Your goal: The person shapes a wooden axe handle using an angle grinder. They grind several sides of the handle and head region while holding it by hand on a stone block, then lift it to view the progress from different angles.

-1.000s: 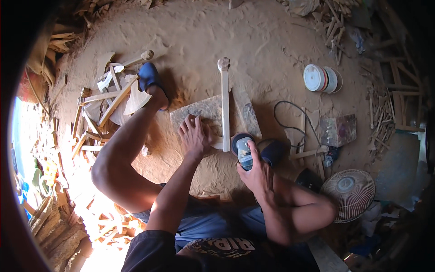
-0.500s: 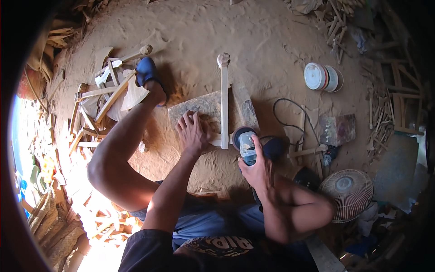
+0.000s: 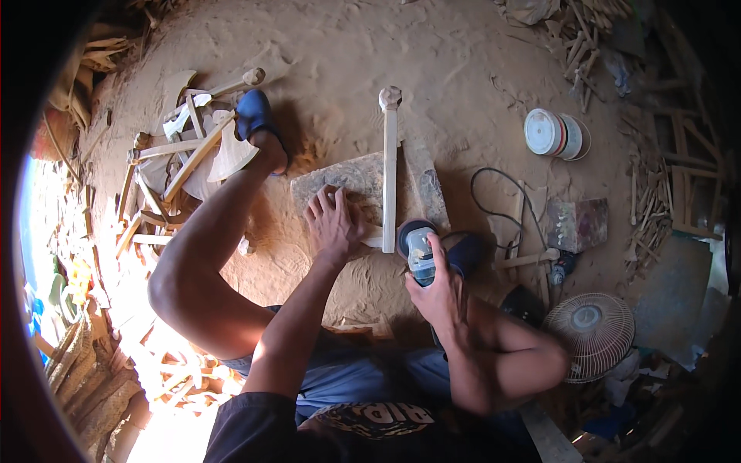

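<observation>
Little had moved since half a second earlier: the view had slid slightly, and the right hand (image 3: 441, 292) kept its power tool (image 3: 421, 258) just right of the long wooden piece (image 3: 390, 170). That hand's fingers were wrapped around the tool's body, the index lying forward, I judged, to steer the dark disc (image 3: 406, 231). On the left hand (image 3: 338, 231) the fingers were bent and a little spread, seemingly to brace the work; what they pinched underneath I couldn't tell. The piece lay across a worn, low surface (image 3: 333, 179), knobbed end pointing away, probably so its near end stayed within reach. Farther out, axe-shaped pieces (image 3: 232, 158) overlapped, partly hiding one another. I couldn't make out whether the disc touched the wood; the left hand covered part of a pale bar (image 3: 373, 241), and the view's rim went black.
</observation>
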